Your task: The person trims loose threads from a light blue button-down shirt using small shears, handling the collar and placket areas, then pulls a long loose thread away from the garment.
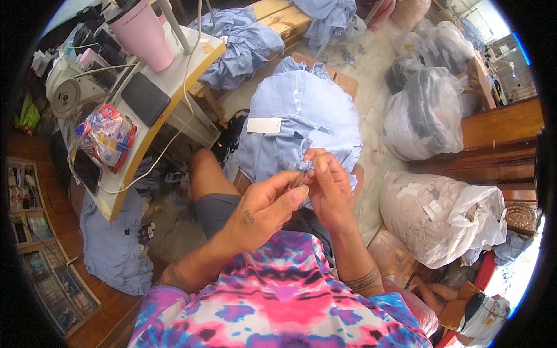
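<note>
A light-blue buttoned garment [325,110] lies bunched in front of my knees, with a blank white tag [264,125] on it. Both hands meet over its near edge. My left hand [264,206] is closed, thumb and fingers pinching a small, slim, shiny thing [300,177] whose kind I cannot make out. Against it, my right hand [329,188] pinches a bit of the light-blue cloth between thumb and fingertips. The fingers partly hide the spot where cloth and shiny thing meet.
At left, a white table [191,75] carries a pink tumbler [142,37], a dark phone [145,98], a snack packet [109,136] and a looping cable. More blue cloth [235,49] covers a wooden bench. Filled plastic bags [426,116] stand at right. A thread case [49,249] sits lower left.
</note>
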A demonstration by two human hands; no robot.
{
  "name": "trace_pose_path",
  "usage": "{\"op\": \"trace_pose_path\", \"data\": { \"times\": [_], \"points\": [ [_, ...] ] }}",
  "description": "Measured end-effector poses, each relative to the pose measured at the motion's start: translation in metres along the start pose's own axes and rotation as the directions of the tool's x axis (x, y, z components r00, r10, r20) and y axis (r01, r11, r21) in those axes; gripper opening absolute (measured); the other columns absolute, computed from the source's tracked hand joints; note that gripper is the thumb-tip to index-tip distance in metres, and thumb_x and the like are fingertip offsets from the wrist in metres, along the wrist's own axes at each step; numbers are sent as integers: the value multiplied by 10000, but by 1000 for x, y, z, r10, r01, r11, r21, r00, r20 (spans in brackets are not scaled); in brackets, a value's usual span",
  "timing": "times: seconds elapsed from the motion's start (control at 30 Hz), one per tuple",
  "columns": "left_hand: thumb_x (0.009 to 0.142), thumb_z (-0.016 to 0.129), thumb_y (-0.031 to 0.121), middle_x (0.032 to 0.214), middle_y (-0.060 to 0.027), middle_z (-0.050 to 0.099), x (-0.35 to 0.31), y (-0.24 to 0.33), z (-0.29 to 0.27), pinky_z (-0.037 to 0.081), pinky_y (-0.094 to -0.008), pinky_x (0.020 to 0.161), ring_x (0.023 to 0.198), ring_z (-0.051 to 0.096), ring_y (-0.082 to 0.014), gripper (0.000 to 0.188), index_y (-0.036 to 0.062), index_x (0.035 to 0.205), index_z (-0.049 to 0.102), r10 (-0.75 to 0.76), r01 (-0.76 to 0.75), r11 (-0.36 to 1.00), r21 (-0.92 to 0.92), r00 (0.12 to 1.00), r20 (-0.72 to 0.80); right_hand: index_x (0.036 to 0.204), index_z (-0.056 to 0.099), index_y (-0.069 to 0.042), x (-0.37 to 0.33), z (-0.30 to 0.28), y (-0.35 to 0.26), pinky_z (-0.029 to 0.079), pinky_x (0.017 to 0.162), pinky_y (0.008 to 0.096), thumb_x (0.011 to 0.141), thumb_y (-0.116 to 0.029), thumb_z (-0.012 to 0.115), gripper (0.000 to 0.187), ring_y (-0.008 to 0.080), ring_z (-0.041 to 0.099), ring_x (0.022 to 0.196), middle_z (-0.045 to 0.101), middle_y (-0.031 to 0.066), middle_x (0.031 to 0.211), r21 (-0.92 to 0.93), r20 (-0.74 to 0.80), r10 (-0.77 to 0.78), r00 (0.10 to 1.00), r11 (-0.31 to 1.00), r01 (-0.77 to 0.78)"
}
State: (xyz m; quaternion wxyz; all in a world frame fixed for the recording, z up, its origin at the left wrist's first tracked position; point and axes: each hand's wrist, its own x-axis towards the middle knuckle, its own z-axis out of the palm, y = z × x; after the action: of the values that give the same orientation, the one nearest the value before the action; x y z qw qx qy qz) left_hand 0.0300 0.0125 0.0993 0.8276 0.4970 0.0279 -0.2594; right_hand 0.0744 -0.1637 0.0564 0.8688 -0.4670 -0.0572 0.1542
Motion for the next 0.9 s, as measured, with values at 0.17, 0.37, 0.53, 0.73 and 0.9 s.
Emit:
{"op": "trace_pose_path", "data": {
  "times": [0.17, 0.37, 0.53, 0.73, 0.9],
  "points": [
    [1102, 565, 266, 746, 83, 452, -1, 0, 1, 288, -191, 474, 544, 361, 1, 397, -11, 1386, 570, 15, -13, 996, 90, 999, -30, 1086, 628, -32, -1, 1, 2, 487, 852, 257, 1123, -255, 540, 243, 53, 513, 897, 530, 14, 1198, -64, 1, -62, 998, 996, 62],
    [1100, 571, 275, 713, 90, 448, -2, -1, 3, 289, -190, 477, 542, 374, 4, 401, -22, 1371, 583, 46, -37, 990, 134, 997, -61, 1029, 619, -46, -3, -1, 3, 479, 836, 252, 1124, -248, 537, 238, 63, 502, 890, 527, 25, 1212, -126, 21, -93, 995, 987, 95],
    [1099, 578, 278, 715, 91, 447, -2, -1, 2, 284, -189, 478, 545, 372, 7, 403, -28, 1360, 589, 64, -55, 987, 151, 997, -53, 1022, 623, -46, -4, 0, 4, 477, 839, 251, 1124, -255, 537, 248, 60, 495, 879, 532, 26, 1204, -176, 31, -110, 993, 978, 114],
    [1100, 575, 265, 719, 93, 447, -2, -3, -1, 268, -190, 477, 543, 357, 11, 362, -26, 1313, 612, 65, -53, 986, 158, 996, -68, 1013, 624, -37, -5, 5, 1, 465, 829, 249, 1127, -256, 530, 264, 64, 490, 871, 547, 36, 1182, -214, 5, -71, 997, 974, 70],
    [1081, 597, 279, 753, 80, 519, -2, -1, -4, 352, -225, 565, 663, 437, -8, 323, -2, 1212, 687, 44, -21, 980, 198, 992, -116, 1006, 611, -27, -5, 4, 3, 454, 812, 259, 1135, -243, 507, 271, 79, 496, 866, 546, 37, 1157, -177, 30, -43, 999, 983, 47]
  ]
}}
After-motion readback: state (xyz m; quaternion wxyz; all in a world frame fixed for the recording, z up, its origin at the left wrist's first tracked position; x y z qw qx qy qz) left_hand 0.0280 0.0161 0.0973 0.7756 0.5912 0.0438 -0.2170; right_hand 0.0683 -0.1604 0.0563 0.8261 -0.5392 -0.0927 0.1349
